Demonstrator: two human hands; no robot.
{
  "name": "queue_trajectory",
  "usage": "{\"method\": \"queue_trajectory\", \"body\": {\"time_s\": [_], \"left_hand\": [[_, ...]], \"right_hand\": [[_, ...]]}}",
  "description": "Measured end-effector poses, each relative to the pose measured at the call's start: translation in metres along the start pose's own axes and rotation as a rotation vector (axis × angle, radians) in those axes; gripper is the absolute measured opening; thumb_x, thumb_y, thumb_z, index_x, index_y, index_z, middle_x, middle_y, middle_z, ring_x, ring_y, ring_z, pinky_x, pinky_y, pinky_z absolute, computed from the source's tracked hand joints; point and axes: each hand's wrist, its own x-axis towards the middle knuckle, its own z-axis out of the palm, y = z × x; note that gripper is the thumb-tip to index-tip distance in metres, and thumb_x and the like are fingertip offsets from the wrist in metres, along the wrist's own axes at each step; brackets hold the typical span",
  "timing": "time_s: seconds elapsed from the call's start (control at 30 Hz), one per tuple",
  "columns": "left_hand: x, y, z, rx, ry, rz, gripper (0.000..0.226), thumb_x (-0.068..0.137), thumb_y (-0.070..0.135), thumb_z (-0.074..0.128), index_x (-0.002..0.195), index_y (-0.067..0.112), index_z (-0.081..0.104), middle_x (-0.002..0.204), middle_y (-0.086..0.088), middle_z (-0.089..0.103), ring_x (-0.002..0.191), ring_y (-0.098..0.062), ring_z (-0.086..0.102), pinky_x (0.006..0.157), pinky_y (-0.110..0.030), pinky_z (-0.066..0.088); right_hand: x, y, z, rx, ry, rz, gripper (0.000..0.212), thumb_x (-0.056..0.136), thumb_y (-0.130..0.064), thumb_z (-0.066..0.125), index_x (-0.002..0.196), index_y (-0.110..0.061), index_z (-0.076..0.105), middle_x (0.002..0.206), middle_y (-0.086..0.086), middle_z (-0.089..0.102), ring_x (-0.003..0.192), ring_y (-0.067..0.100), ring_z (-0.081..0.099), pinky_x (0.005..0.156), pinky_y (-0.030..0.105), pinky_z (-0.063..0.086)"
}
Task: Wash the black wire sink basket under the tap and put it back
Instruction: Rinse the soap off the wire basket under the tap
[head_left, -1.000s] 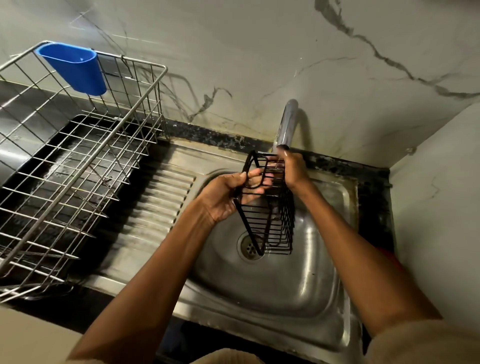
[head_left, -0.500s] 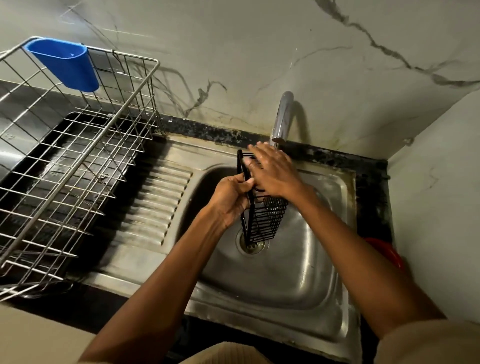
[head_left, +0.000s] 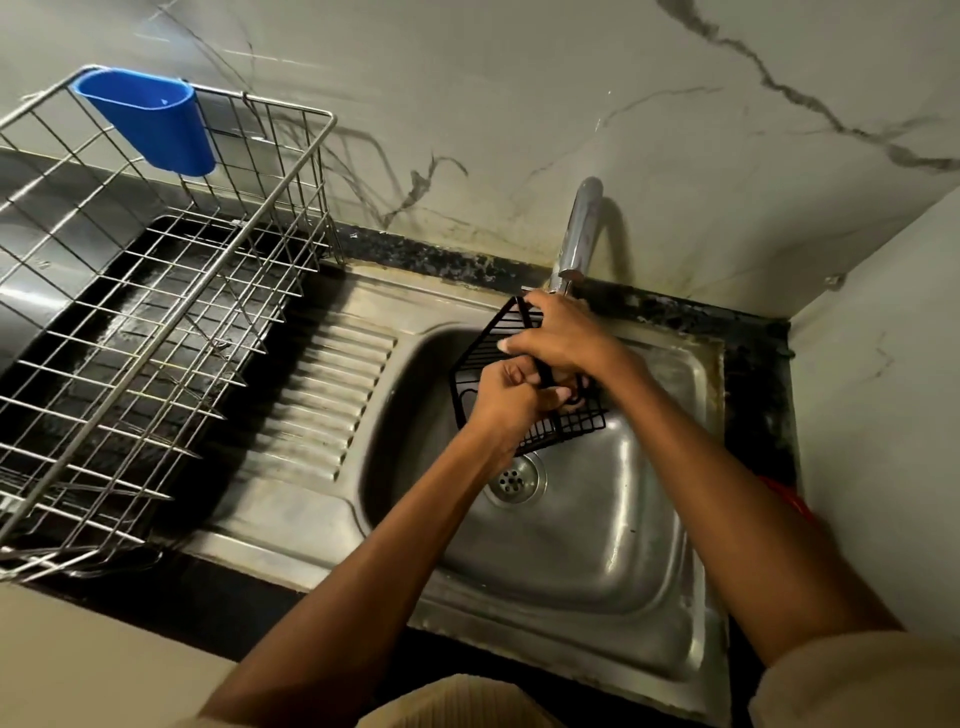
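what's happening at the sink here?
A person is washing a black wire basket over the steel sink, just below the tap. The left hand grips one of its wires from the near side, while the right hand lies over the top with fingers across the wires. The basket is held tilted above the drain, not yet put back. A wire dish rack with a blue cup stands to the left.

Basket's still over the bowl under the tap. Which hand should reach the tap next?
Right, probably. The right hand grips the black wire basket at its top edge, just below the tap spout. The left hand grips lower down, over the sink bowl, and can carry the basket alone.
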Motion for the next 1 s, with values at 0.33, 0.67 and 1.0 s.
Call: {"method": "queue_trajectory", "body": {"time_s": [0.33,0.67,1.0], "left_hand": [[0.025,0.02,-0.017,-0.337,-0.156,-0.372,0.036,0.096,0.0,0.028,0.114,-0.006,0.059,0.116,-0.026,0.064,0.11,-0.036,0.063,0.106,-0.044,0.048],[0.054,0.028,-0.048,-0.907,0.273,-0.451,0.042,0.106,0.006,0.028,0.134,-0.02,0.044,0.117,-0.042,0.061,0.106,-0.046,0.068,0.088,-0.046,0.059],[0.037,0.008,-0.039,-0.962,0.264,-0.459,0.031,0.108,-0.005,0.021,0.104,-0.012,0.051,0.104,-0.033,0.058,0.137,-0.041,0.049,0.117,-0.047,0.035]], "right_hand": [[-0.005,0.02,-0.008,0.29,0.161,-0.074,0.054,0.054,-0.024,0.058,0.106,-0.022,0.076,0.105,0.003,0.074,0.096,0.019,0.067,0.087,0.038,0.057],[-0.013,0.036,-0.021,0.4,0.166,-0.317,0.039,0.051,-0.013,0.068,0.089,-0.014,0.079,0.091,0.002,0.075,0.084,0.012,0.068,0.077,0.03,0.056],[-0.009,0.047,-0.033,0.448,-0.162,-0.266,0.024,0.092,-0.02,0.061,0.107,-0.006,0.072,0.111,0.011,0.07,0.108,0.023,0.064,0.099,0.036,0.047]]}}
